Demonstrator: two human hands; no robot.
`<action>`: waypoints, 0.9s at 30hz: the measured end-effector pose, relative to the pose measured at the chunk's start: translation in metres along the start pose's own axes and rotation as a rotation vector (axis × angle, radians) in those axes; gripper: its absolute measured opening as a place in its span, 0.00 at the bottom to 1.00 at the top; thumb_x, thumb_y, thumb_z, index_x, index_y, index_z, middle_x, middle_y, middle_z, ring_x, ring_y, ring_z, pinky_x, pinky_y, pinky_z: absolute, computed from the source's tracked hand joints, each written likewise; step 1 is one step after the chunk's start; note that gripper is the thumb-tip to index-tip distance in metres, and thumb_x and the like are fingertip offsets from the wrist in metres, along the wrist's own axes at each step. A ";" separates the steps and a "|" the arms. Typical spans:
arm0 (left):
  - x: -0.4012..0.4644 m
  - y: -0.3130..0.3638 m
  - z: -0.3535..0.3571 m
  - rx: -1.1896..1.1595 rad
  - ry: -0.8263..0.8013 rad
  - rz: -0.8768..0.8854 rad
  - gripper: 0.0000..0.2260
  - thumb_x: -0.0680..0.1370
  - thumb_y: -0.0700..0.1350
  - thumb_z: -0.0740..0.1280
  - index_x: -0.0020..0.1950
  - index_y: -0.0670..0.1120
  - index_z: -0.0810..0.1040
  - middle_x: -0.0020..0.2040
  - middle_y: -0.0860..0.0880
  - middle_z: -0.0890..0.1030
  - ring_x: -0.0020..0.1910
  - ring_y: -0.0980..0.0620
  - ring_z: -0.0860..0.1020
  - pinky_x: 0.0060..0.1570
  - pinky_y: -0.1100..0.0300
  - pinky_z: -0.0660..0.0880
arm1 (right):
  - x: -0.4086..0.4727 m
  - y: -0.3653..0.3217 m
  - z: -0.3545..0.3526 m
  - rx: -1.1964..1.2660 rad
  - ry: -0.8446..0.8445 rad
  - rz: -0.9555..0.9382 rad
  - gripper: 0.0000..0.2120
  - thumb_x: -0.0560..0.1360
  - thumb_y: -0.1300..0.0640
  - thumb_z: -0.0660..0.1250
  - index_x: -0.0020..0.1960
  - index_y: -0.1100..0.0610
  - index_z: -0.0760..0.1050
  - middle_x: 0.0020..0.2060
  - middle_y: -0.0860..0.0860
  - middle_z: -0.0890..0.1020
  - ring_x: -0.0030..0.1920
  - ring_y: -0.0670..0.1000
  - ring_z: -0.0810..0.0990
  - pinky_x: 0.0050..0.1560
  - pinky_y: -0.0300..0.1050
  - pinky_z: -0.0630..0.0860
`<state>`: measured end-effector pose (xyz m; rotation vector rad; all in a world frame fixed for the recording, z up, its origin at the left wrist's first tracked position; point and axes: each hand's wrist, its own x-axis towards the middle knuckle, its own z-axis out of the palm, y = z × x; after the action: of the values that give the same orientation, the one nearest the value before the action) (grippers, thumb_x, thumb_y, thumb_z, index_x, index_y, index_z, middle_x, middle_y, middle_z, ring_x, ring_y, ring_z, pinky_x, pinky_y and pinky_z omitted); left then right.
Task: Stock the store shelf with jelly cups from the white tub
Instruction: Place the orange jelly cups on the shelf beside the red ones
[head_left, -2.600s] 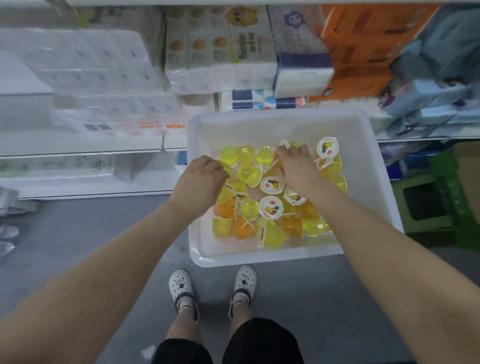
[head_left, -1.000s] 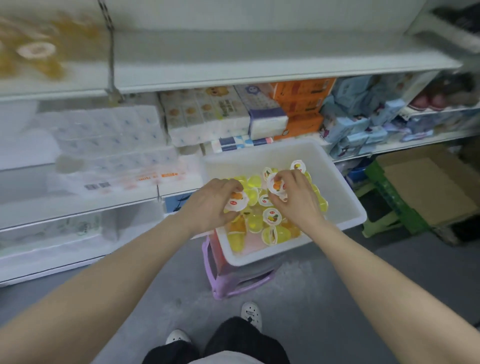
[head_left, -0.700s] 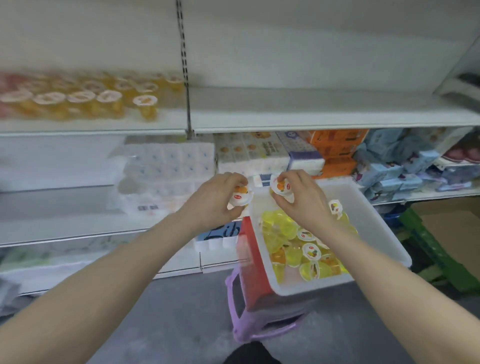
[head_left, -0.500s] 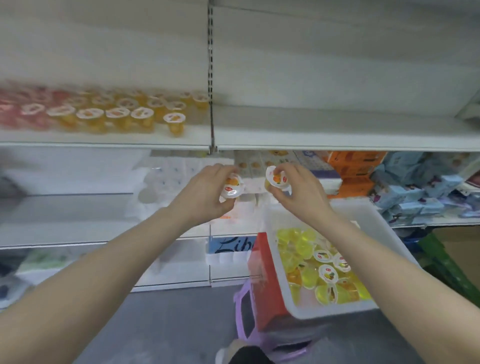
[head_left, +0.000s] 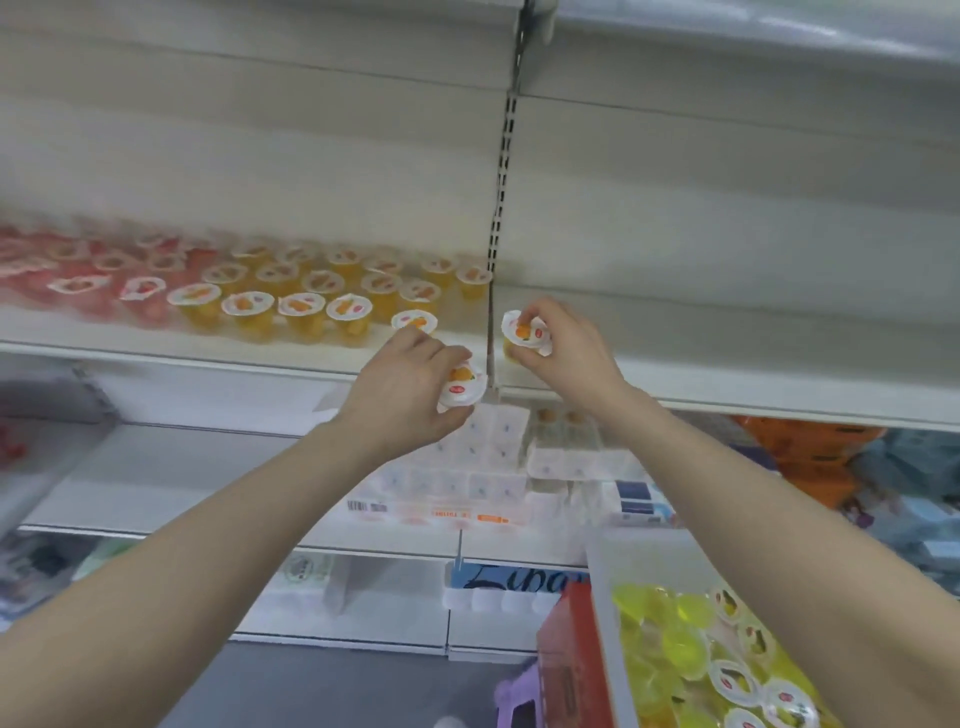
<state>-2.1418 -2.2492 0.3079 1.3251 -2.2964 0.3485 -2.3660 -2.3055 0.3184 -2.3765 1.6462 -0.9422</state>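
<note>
Orange jelly cups (head_left: 462, 388), white foil lids

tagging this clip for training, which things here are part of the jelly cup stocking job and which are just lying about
Part of the job:
left hand gripping a jelly cup
right hand gripping a second jelly cup
rows of cups on the shelf
white tub of yellow cups

Just lying about:
tissue packs
orange boxes
purple stool

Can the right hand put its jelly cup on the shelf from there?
Probably yes. The right hand holds its cup at the shelf edge, and the board beside it is bare, with nothing in the way.
</note>
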 end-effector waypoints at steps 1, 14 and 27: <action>0.006 -0.004 0.002 0.012 0.003 -0.003 0.23 0.69 0.57 0.70 0.58 0.44 0.79 0.48 0.47 0.82 0.53 0.43 0.75 0.55 0.53 0.71 | 0.014 0.001 0.007 0.017 -0.014 0.011 0.13 0.72 0.49 0.72 0.52 0.51 0.72 0.51 0.51 0.78 0.48 0.52 0.74 0.44 0.43 0.66; 0.055 -0.038 0.029 0.019 -0.043 -0.059 0.20 0.70 0.59 0.66 0.55 0.47 0.79 0.47 0.50 0.82 0.55 0.45 0.74 0.60 0.51 0.71 | 0.102 0.009 0.070 0.002 -0.112 0.019 0.15 0.71 0.50 0.71 0.55 0.54 0.74 0.50 0.52 0.78 0.49 0.54 0.77 0.44 0.41 0.64; 0.079 -0.048 0.053 0.042 -0.122 -0.127 0.22 0.72 0.61 0.60 0.53 0.47 0.80 0.47 0.49 0.81 0.57 0.45 0.73 0.61 0.51 0.70 | 0.110 0.027 0.069 -0.175 -0.143 -0.182 0.15 0.73 0.52 0.70 0.58 0.55 0.75 0.58 0.52 0.76 0.54 0.57 0.75 0.52 0.50 0.70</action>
<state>-2.1480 -2.3557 0.3021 1.5437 -2.3004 0.2823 -2.3260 -2.4306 0.2986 -2.6764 1.5402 -0.6567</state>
